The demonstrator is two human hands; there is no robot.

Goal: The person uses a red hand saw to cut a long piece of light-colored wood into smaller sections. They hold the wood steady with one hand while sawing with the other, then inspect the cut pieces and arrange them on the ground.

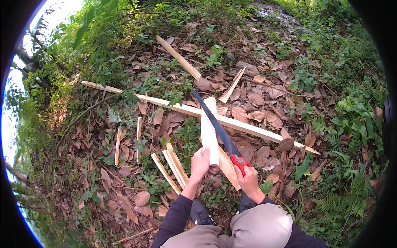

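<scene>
A flat pale wooden board (208, 136) points away from me, its far part lying over a long wooden strip (256, 130) on the ground. My left hand (200, 163) is closed around the board's near end, thumb on top. In my right hand (248, 180) is the red handle of a handsaw (220, 130). The saw's dark blade slants to the far left across the board's face; whether its teeth touch the wood I cannot tell. Just under the board's near end, a second wooden slab (226, 166) reaches toward my right hand.
Split wooden sticks (175, 165) lie left of my left hand, and two thin ones (118, 145) farther left. Beyond the long strip are a thick stick (180, 58) and a short wedge (233, 85). Dry leaves cover the ground; green plants (347, 128) stand around. My shoes are close below.
</scene>
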